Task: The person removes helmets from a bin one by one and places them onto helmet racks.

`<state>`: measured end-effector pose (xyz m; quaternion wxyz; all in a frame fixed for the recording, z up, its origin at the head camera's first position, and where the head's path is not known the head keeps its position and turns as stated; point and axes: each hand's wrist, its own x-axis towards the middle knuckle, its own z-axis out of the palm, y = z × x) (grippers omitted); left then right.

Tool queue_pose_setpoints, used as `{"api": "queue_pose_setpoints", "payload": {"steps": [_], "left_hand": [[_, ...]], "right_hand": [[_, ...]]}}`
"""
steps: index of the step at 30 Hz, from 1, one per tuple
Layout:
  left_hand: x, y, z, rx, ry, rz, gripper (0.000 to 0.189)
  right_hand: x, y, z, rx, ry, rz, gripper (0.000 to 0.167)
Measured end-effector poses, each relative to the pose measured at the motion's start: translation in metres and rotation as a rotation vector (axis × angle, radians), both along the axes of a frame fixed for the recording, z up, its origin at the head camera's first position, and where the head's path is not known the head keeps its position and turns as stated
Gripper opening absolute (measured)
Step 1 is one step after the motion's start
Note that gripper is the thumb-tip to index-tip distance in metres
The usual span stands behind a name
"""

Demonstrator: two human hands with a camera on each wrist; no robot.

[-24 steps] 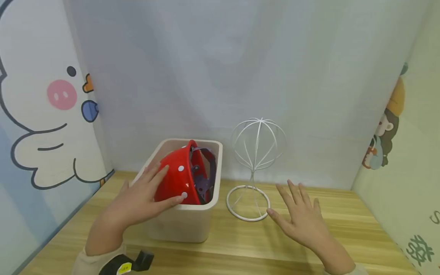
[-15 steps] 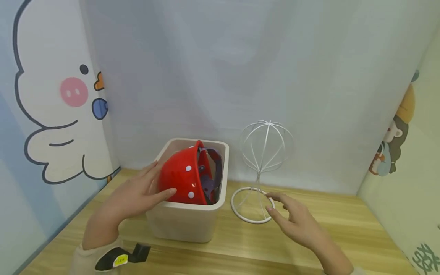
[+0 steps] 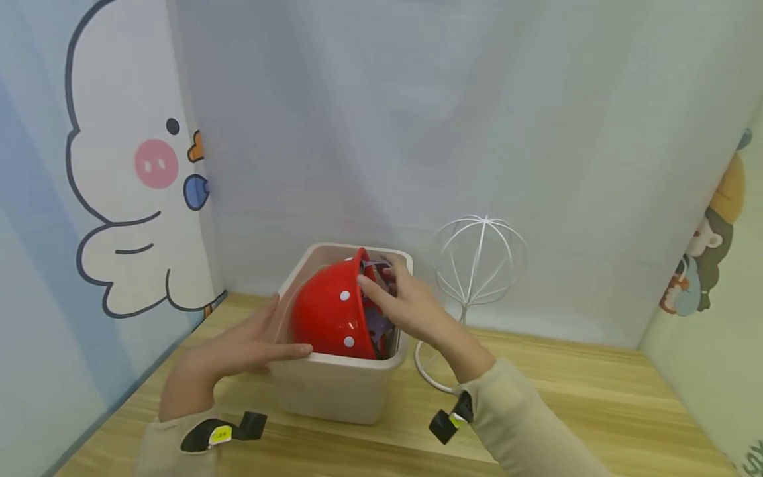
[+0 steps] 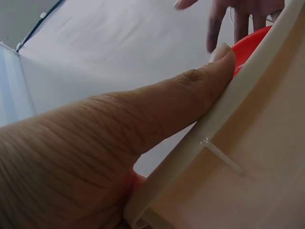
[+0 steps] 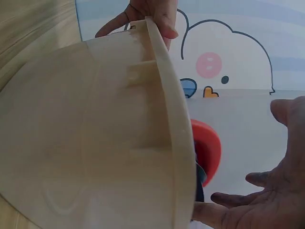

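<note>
A red hard hat with white dots lies on its side in a cream plastic bin, its opening and dark inner straps facing right. My left hand grips the bin's left side; in the left wrist view its thumb lies over the rim. From the right, my right hand reaches over the bin with its thumb at the hat's brim and its fingers by the opening. The right wrist view shows that thumb and the fingers spread apart, with the fingertips close to the bin's rim.
A white wire stand with a round cage top stands right of the bin, its ring base partly behind my right forearm. Both rest on a wooden table. A grey curtain hangs behind, with cartoon-printed panels at both sides.
My right hand has moved left from beside the wire stand to the hard hat's opening. My left hand has slid off the hat's shell onto the bin's rim. The head view has shifted slightly.
</note>
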<state>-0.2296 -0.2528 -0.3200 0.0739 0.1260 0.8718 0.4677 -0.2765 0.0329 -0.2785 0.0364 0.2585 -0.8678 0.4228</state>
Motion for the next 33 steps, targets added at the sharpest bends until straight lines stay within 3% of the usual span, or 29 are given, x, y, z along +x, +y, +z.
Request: {"api": "queue_pose_setpoints", "payload": {"steps": [4, 6, 9, 13, 16, 20, 24, 28, 33], "left_hand": [[0.001, 0.002, -0.001, -0.003, 0.029, -0.017, 0.112], [0.001, 0.003, -0.002, 0.000, 0.026, -0.024, 0.112], [0.001, 0.003, -0.004, -0.004, 0.014, -0.024, 0.112], [0.000, 0.001, -0.003, -0.032, 0.032, -0.008, 0.114], [-0.002, 0.001, -0.002, -0.031, 0.041, -0.006, 0.114], [-0.001, 0.001, -0.001, -0.020, 0.015, -0.002, 0.114], [-0.001, 0.000, -0.001, -0.038, 0.003, 0.012, 0.116], [-0.001, 0.001, -0.001, -0.061, 0.008, 0.016, 0.117], [-0.002, 0.002, -0.003, -0.032, 0.066, -0.031, 0.114]], "right_hand": [[-0.018, -0.039, -0.003, 0.030, -0.121, -0.111, 0.079], [-0.025, -0.054, -0.010, 0.038, -0.126, -0.162, 0.084], [-0.032, -0.070, -0.020, 0.020, -0.046, -0.195, 0.081], [-0.034, -0.081, -0.025, 0.054, 0.091, -0.214, 0.060], [-0.033, -0.082, -0.025, 0.112, 0.062, -0.199, 0.060], [-0.031, -0.083, -0.025, 0.162, -0.009, -0.187, 0.080], [-0.030, -0.081, -0.025, 0.161, 0.021, -0.218, 0.084], [-0.031, -0.067, -0.025, 0.017, 0.029, -0.226, 0.076], [-0.029, -0.042, -0.030, -0.314, 0.032, -0.152, 0.071]]}}
